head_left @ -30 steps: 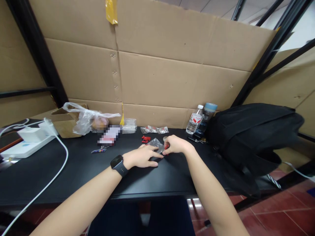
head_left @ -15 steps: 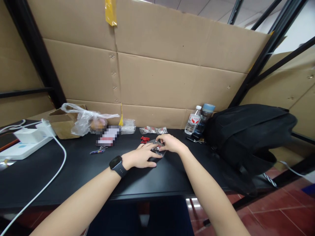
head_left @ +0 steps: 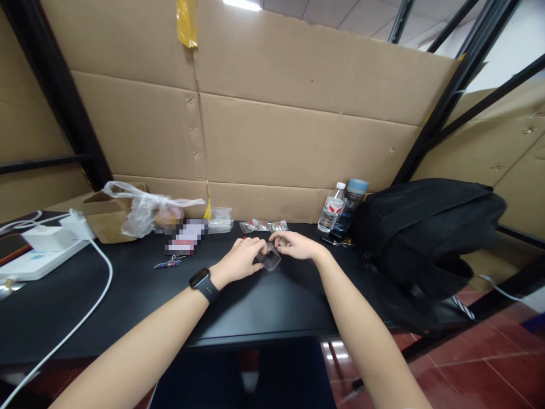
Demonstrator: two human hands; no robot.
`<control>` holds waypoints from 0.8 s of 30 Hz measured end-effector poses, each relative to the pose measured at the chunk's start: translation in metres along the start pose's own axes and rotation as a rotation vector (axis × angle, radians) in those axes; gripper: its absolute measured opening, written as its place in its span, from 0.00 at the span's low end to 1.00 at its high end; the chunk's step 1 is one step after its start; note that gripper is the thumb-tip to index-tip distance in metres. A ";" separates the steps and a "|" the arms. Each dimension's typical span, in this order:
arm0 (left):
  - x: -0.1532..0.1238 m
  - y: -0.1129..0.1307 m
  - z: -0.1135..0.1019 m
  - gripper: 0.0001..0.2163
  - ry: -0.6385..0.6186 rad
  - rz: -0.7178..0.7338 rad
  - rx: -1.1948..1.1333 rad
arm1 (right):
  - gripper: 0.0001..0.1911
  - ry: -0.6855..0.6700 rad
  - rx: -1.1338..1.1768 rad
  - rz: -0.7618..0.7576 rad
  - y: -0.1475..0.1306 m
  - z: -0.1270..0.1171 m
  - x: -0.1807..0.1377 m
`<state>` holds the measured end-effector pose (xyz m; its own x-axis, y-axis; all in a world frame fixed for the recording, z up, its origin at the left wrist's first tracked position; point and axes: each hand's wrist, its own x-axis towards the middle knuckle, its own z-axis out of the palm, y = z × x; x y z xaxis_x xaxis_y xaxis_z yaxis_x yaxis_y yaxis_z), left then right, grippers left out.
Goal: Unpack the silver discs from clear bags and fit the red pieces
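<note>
On the black table, a small clear plastic bag [head_left: 271, 261] lies between my two hands. My left hand [head_left: 240, 262], with a dark watch [head_left: 204, 284] on the wrist, is curled with its fingertips and thumb at the bag's left side, gripping it. My right hand [head_left: 297, 246] is bent at the bag's upper right, fingers curled together; whatever they hold is hidden. Just behind both hands sits a row of clear packets [head_left: 264, 226] with round, partly red contents. A bit of something red peeks out behind my left knuckles, mostly covered.
Left: a power strip [head_left: 51, 258] with white cables, a cardboard box [head_left: 106, 218], a plastic bag [head_left: 142, 213] and a keychain [head_left: 168, 263]. Clear packaging [head_left: 220, 220] is behind. Right: a water bottle [head_left: 331, 211], a blue-lidded bottle [head_left: 352, 199] and a black backpack [head_left: 430, 238]. Cardboard panels [head_left: 298, 136] wall the back.
My left hand's fingers went from spread flat over the bag to curled at its left side. My right hand shifted slightly away, and the bag's middle now looks bare. The red pieces became mostly hidden.
</note>
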<state>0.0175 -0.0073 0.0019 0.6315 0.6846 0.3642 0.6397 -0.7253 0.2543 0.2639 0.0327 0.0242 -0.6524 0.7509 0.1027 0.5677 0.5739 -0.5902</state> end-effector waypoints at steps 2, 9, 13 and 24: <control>0.001 -0.001 0.004 0.06 0.045 -0.029 0.021 | 0.25 -0.027 -0.003 0.039 0.006 -0.002 -0.002; 0.005 -0.005 0.004 0.04 0.070 -0.169 -0.016 | 0.07 0.053 -0.026 -0.040 0.013 0.000 0.005; 0.007 -0.002 0.000 0.05 0.124 -0.226 -0.069 | 0.10 0.074 0.063 -0.004 0.010 -0.006 0.001; 0.009 0.002 -0.003 0.03 0.200 -0.311 -0.223 | 0.16 0.115 0.167 0.029 0.005 -0.008 0.000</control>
<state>0.0234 -0.0030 0.0084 0.3125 0.8614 0.4004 0.6616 -0.4999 0.5589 0.2704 0.0379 0.0274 -0.5703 0.8039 0.1688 0.4876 0.4966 -0.7181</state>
